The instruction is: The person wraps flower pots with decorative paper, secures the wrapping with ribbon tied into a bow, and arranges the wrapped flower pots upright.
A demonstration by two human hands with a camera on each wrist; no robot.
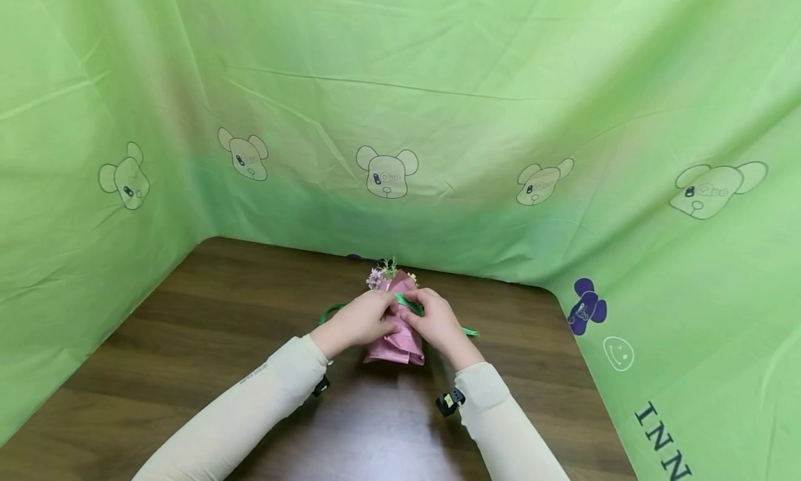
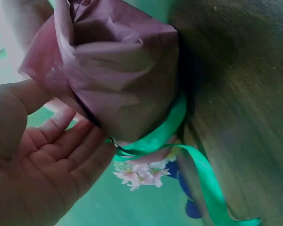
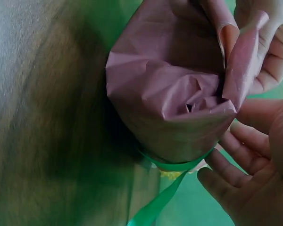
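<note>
A small bouquet wrapped in pink paper (image 1: 395, 342) lies on the table, its purple flowers (image 1: 374, 279) pointing away from me. Around the wrap runs a green ribbon (image 2: 165, 129), with loose lengths trailing to both sides. My left hand (image 1: 366, 318) is at the left of the bouquet, fingers bent at the ribbon. From the right, my right hand (image 1: 438, 324) meets it there, thumb and fingers also bent at the ribbon. In the wrist views the paper partly hides the fingertips. Pale pink blossoms (image 2: 141, 174) show beyond the ribbon in the left wrist view.
The brown wooden table (image 1: 250, 293) carries the bouquet. Green cloth (image 1: 388, 85) printed with bear heads rises behind it and along both sides. A black wrist device (image 1: 450, 401) is strapped near my right cuff.
</note>
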